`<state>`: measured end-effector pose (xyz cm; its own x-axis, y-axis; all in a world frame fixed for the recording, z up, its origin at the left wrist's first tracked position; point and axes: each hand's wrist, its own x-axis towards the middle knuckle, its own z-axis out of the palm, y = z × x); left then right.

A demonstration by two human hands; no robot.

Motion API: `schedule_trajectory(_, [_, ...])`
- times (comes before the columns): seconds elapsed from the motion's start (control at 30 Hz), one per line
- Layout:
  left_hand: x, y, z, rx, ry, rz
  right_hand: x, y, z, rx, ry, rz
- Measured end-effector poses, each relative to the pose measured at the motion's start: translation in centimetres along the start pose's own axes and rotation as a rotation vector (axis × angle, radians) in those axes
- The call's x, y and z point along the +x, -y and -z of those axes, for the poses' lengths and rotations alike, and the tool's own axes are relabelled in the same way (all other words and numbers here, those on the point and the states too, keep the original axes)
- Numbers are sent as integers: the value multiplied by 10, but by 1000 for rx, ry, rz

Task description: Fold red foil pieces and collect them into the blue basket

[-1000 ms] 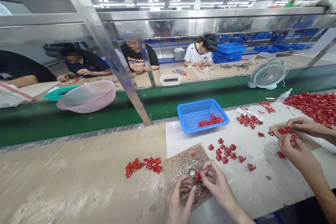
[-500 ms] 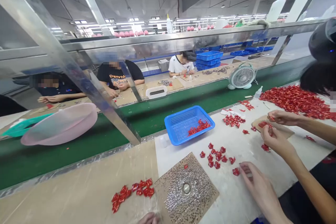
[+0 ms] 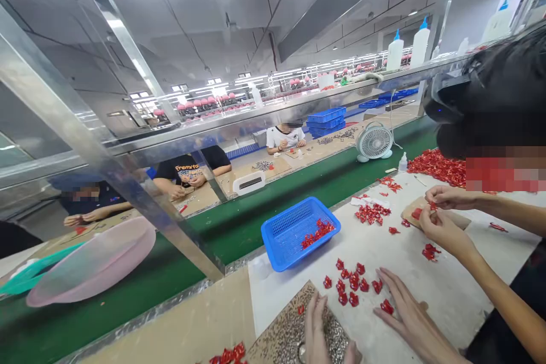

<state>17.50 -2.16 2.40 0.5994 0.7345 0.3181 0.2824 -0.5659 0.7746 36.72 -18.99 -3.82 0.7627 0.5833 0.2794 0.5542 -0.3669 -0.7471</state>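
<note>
My left hand (image 3: 318, 331) rests at the bottom edge on a brown board (image 3: 285, 324) covered in small silver studs, beside a round metal piece (image 3: 302, 352). Its fingers are apart, and I see nothing held. My right hand (image 3: 409, 318) lies spread on a white sheet (image 3: 409, 273), close to a crimped red foil piece (image 3: 387, 307). Several more red pieces (image 3: 350, 283) lie just above it. A loose group of red pieces (image 3: 228, 354) is cut off by the lower edge.
A co-worker's two hands (image 3: 446, 210) work at the right over a small board (image 3: 426, 210), near a large red heap (image 3: 435, 168). A blue basket (image 3: 298, 233) holds red pieces. Behind lie a green conveyor belt (image 3: 170, 273), a pink basin (image 3: 91, 261) and a fan (image 3: 374, 141).
The view has swung upward and tilted. My left hand has come up from the lower edge onto the studded board. My right hand stays spread near the red pieces.
</note>
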Motion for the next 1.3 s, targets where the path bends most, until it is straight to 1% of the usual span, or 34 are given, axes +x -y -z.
schedule_trajectory(0.1, [17,-18,-39,75,97,39,18,11,2,150,-45,-3])
schedule_trajectory(0.17, [24,-24,-62,123,129,89,27,14,6,247,-129,-47])
schedule_trajectory(0.27, [31,-27,-87,186,153,167,32,7,10,312,-276,-148])
schedule_trajectory(0.33, [34,-27,-98,220,167,202,32,1,11,343,-329,-195])
schedule_trajectory(0.43, [34,-30,-107,256,180,205,31,-5,10,410,-357,-228])
schedule_trajectory(0.6, [29,-39,-115,291,213,130,33,-3,8,502,-399,-278])
schedule_trajectory(0.73, [31,-43,-124,297,228,83,35,-3,8,529,-422,-303])
schedule_trajectory(0.93, [46,-49,-138,233,227,42,35,-4,9,542,-439,-281])
schedule_trajectory(1.17, [64,-67,-146,118,284,-22,35,-9,6,551,-442,-225])
schedule_trajectory(1.3, [81,-72,-159,63,313,-60,36,-18,5,507,-472,-166])
